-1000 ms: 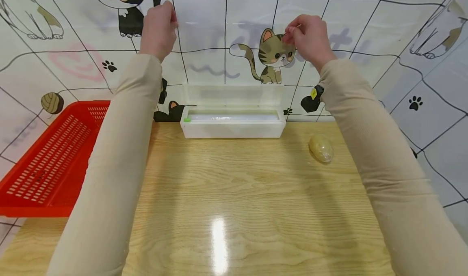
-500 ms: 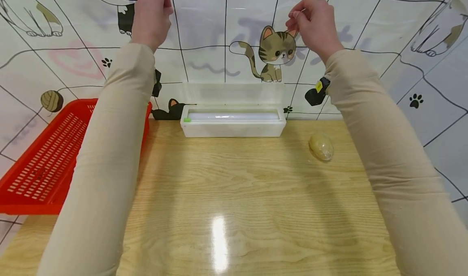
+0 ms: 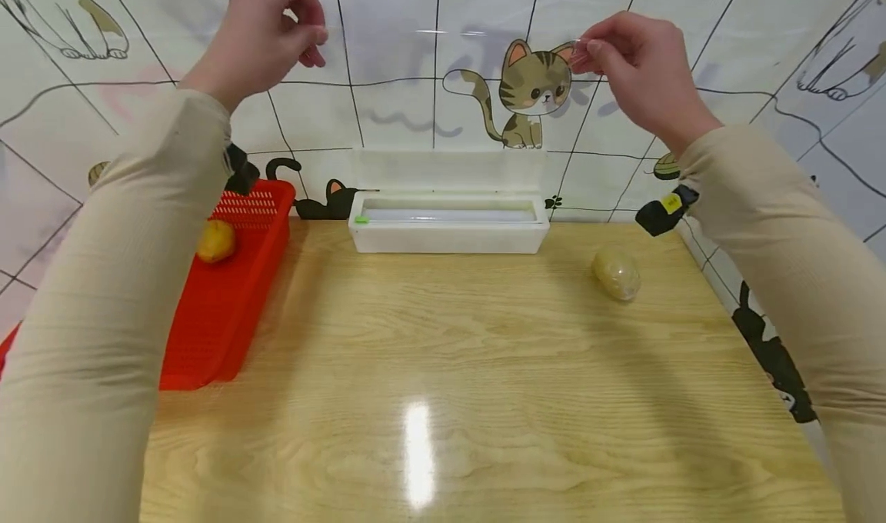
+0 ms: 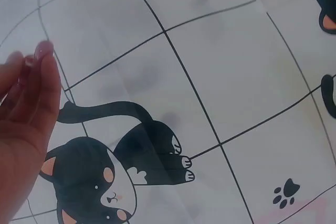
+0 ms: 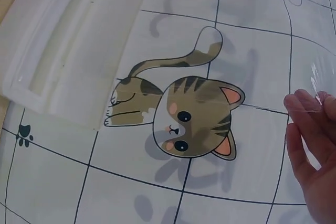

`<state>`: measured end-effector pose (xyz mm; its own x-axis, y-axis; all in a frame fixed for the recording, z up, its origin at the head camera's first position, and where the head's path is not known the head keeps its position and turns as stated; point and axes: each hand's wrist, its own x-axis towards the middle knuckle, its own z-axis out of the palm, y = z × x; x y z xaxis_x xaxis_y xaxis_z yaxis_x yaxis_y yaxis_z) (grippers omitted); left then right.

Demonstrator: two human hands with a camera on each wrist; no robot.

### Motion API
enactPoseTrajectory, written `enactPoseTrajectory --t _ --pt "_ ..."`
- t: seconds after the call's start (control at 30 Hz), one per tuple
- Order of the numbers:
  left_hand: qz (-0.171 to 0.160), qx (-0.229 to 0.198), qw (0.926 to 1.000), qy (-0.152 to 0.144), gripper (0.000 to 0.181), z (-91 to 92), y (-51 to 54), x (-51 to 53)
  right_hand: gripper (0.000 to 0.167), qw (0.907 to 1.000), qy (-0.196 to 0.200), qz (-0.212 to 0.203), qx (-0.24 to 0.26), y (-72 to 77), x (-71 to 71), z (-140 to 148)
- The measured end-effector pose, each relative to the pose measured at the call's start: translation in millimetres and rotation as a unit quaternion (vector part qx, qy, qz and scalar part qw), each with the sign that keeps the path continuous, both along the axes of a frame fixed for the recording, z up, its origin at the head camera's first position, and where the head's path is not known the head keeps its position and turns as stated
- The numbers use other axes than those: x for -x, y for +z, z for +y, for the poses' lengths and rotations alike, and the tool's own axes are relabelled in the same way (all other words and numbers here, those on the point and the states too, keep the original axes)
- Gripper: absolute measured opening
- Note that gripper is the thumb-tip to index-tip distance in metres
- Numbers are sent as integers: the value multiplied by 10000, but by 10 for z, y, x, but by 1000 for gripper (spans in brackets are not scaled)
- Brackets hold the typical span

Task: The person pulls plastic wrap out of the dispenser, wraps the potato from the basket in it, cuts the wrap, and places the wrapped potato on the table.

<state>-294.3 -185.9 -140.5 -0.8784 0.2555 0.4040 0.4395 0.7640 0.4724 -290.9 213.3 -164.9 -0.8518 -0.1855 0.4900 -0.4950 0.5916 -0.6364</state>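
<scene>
Right hand [image 3: 644, 65]: raised at far right; thumb and fingers brought together, pinching clear film [image 5: 317, 77].
Left hand [image 3: 266, 38]: raised at far left, fingers loosely bent; whether it has hold of film, I cannot tell.
Film: in my judgement liable to fold and cling to itself, should its left side lack tension.
White box [image 3: 448, 238]: lid [image 3: 450, 171] up, at the worktop [image 3: 443, 354]'s far edge; slack film might catch here.
Wrapped item [image 3: 616, 273]: right side of worktop; head view only.
Red basket [image 3: 208, 323]: left, holding yellow fruit [image 3: 216, 241]; absent from both wrist views.
Right wrist view: shows film glints beside the fingertips, hard to make out from the head.
</scene>
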Motion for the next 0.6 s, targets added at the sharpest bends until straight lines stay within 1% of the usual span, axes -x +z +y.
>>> enactPoseTrajectory --t 0.07,0.1,0.17,0.23,0.3,0.43,0.53,0.6 --pt "-164 -105 9995 -264 13 -60 0 -89 23 9998 86 108 -116 -20 -99 34" --pt "-280 -167 9987 -393 16 -84 -2 -135 23 9997 110 127 -180 -30 -154 50" --pt "-552 -290 9961 -630 15 -129 -7 -226 22 9993 187 157 -299 -54 -269 80" --pt "-752 -286 9930 -866 13 -164 -23 -322 20 9982 290 201 -492 -86 -391 117" --pt "-962 -332 9883 -1136 11 -188 -47 -424 19 9965 463 260 -647 -122 -507 161" --pt "-1286 -187 9778 -1647 8 -200 -126 -638 16 9904 872 502 -943 -223 -712 258" --pt "-1592 0 9678 -1948 8 -183 -218 -787 15 9848 1234 600 -1067 -314 -834 322" --pt "-1811 67 9602 -2126 8 -172 -307 -863 16 9803 1465 621 -1167 -388 -896 356"
